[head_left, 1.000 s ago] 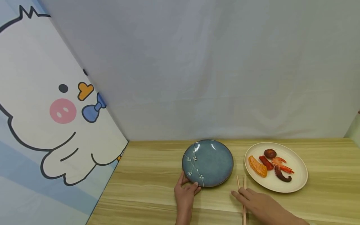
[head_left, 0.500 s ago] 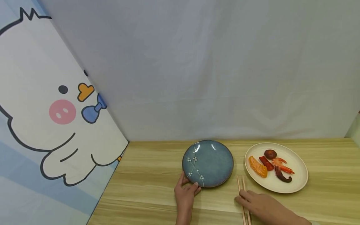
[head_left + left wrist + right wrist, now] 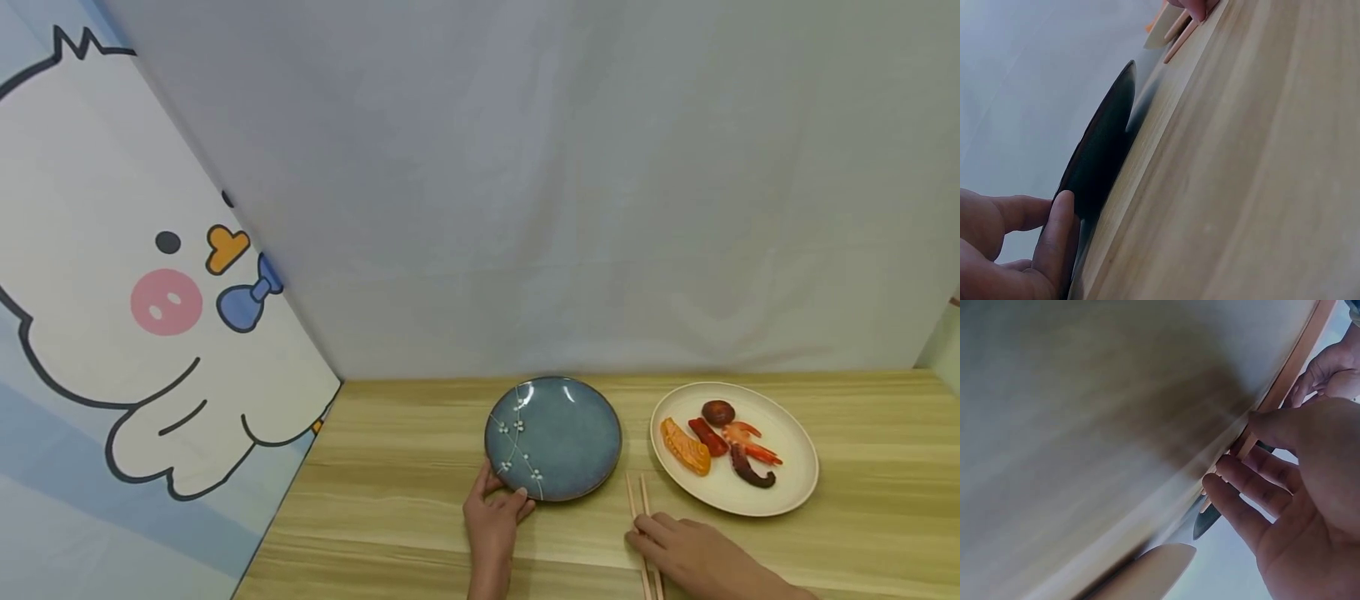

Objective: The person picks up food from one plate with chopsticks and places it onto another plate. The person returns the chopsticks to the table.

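Note:
My left hand holds the blue-grey plate with white blossoms by its near left rim. In the left wrist view, thumb and fingers pinch the dark plate from both sides of its edge. Right of it, my right hand pinches a pair of wooden chopsticks low over the table, their tips pointing away from me. The right wrist view has the thumb on one side of the chopsticks and the fingertips on the other.
A cream plate stands at the right, beyond the right hand. It bears an orange slice, a red piece, a brown round piece, a red-and-white claw-like piece and a dark curled tentacle. A pale curtain hangs behind the table.
My right hand has shifted slightly right and toward me, and the chopsticks have changed their angle under its fingers. The left hand and both plates keep their places.

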Motion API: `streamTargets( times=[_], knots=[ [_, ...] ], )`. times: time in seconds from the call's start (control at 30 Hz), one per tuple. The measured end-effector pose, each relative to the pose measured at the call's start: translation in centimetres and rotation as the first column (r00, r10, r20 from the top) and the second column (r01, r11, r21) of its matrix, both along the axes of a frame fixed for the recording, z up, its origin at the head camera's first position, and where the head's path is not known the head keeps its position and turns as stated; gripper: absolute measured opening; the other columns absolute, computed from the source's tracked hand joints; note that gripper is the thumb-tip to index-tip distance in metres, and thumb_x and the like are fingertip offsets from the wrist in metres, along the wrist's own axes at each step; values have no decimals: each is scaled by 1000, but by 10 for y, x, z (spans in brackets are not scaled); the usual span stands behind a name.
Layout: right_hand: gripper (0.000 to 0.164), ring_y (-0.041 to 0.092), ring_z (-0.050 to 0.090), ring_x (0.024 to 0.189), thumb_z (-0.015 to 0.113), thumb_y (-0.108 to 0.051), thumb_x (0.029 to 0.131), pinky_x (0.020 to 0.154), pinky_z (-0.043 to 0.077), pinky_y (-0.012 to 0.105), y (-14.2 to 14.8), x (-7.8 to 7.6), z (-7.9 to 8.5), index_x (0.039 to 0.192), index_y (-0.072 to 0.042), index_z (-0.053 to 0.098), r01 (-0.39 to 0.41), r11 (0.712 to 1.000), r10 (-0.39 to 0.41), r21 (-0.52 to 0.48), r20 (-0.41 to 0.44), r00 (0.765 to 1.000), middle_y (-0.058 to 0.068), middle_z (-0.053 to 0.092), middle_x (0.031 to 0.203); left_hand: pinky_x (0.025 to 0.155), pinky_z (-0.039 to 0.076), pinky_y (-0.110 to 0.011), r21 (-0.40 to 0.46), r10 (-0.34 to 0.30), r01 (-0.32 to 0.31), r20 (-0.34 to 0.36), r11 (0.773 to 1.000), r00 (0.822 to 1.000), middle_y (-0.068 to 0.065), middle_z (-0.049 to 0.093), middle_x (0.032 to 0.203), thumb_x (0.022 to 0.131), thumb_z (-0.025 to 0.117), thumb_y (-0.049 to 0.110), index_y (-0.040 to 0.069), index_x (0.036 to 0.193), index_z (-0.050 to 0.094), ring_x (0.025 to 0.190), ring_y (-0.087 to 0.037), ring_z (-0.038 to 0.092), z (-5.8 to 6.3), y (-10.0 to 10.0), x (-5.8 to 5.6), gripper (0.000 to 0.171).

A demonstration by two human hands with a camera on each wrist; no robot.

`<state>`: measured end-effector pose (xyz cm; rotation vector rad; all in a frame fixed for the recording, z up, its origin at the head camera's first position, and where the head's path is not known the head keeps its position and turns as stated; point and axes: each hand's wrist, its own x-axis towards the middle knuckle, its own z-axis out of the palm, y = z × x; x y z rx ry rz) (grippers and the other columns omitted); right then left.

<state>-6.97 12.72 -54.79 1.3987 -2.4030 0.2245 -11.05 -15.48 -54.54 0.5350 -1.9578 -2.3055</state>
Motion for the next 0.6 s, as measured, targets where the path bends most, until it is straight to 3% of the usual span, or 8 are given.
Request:
streamTargets(
  times=[0.3,0.6],
  knots=[
    [73,12,54,92,68,-74,87,59,46,15,-1,2,1,120,-9,63,2,1000,-2,16,-20,1000,4,58,113,73,68,-27,0,9,-9,-6,1000,1000,-25,46,123,85,68,-23,-11,160,29,74,-12,59,0,-2,0,85],
    [80,8,53,89,71,-76,83,62,50,17,1,4,3,123,-8,63,30,999,-28,-42,31,999,4,57,114,74,68,-27,3,3,-3,-13,1000,1000,-26,46,123,86,68,-23,-11,160,29,76,-12,60,1,-3,0,85]
  ],
)
